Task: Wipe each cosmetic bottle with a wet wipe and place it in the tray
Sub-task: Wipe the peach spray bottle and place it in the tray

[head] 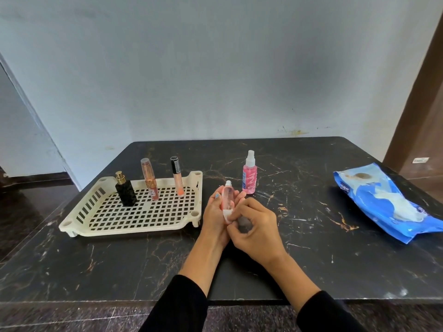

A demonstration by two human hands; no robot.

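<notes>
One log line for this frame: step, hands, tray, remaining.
step: wiping | left hand: holds peach bottle | right hand: rubs wipe | tray: three bottles | remaining: pink spray bottle

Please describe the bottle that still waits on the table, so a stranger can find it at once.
On the black marble table, look right of the cream tray. The pink spray bottle stands there alone, upright; unlike its neighbours, it is neither in the tray nor in a hand.

Black long sleeves (182, 305), blue nail polish (217, 196)
</notes>
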